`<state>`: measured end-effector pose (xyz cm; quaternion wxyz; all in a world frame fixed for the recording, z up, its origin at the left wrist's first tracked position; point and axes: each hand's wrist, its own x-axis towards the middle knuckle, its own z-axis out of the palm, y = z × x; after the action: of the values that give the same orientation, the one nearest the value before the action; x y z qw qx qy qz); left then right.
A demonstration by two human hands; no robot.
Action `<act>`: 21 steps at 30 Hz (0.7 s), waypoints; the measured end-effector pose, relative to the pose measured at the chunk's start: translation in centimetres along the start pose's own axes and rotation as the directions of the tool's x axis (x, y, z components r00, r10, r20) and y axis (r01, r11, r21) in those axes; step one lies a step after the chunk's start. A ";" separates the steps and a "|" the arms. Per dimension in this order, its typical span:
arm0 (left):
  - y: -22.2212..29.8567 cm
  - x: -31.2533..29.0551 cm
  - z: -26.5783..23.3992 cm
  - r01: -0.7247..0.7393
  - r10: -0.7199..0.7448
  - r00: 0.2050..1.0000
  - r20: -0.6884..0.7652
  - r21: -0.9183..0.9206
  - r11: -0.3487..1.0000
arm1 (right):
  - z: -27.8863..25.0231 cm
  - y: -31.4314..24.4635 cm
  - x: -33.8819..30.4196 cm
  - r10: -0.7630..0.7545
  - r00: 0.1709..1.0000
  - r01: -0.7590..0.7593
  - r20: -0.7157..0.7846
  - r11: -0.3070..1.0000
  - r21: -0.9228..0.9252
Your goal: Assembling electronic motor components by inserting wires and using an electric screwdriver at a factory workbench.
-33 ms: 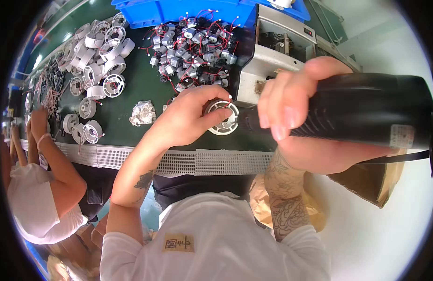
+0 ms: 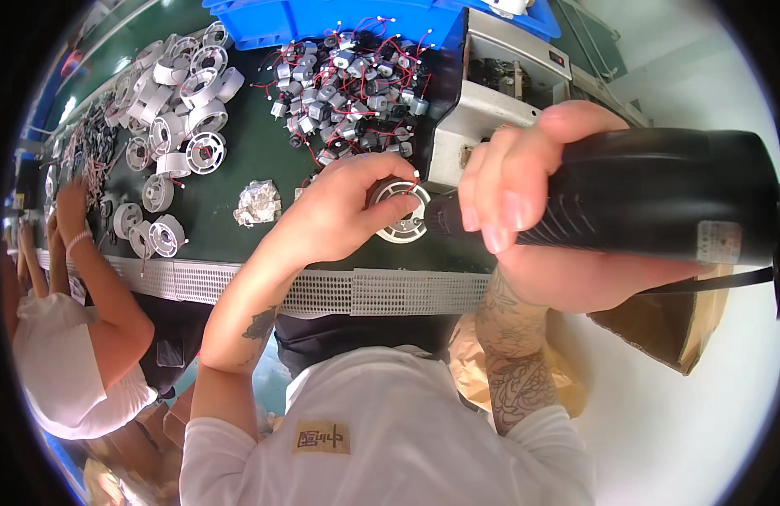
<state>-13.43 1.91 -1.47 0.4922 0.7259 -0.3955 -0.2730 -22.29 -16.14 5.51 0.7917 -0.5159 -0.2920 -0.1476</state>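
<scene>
My left hand grips a round white plastic housing near the front of the green work surface, thumb on its face and fingers around its far rim. A red wire with a small white connector sticks up from the housing. My right hand is wrapped around a large black electric screwdriver, held sideways. Its narrow nose points left and meets the housing's right side; whether the bit touches a screw I cannot make out.
Small motors with red wires are heaped behind my hands. White housings pile up at the left, near crumpled foil. A blue bin stands behind, a metal machine at the right. A co-worker's hand works at far left.
The screwdriver and my right hand have shifted slightly left, bringing the nose closer over the housing. My left hand stays in place. The co-worker's hand has risen a little.
</scene>
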 end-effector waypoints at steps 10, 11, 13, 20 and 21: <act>-0.3 0.0 0.0 -0.099 0.097 0.995 -0.035 -0.043 0.994 | 2.4 0.8 0.3 0.088 0.969 -0.073 -0.229 0.995 0.074; -0.6 0.1 0.2 -0.127 0.125 0.991 -0.041 -0.053 0.990 | 2.4 0.7 0.4 0.110 0.968 -0.096 -0.224 0.993 0.075; -1.2 0.0 0.6 -0.155 0.151 0.987 -0.054 -0.063 0.986 | 1.8 0.8 0.6 0.149 0.979 -0.141 -0.140 0.988 0.066; -1.2 -0.2 0.3 -0.184 0.180 0.982 -0.049 -0.094 0.978 | 1.1 1.0 0.5 0.194 0.980 -0.196 0.038 0.980 0.043; -1.1 -0.2 0.1 -0.176 0.174 0.984 -0.039 -0.065 0.982 | 1.1 1.1 0.6 0.196 0.979 -0.198 0.055 0.979 0.040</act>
<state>-13.32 2.25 -2.57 0.5452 0.6754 -0.4401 -0.2298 -21.57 -14.61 5.39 0.8062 -0.5278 -0.2629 -0.0486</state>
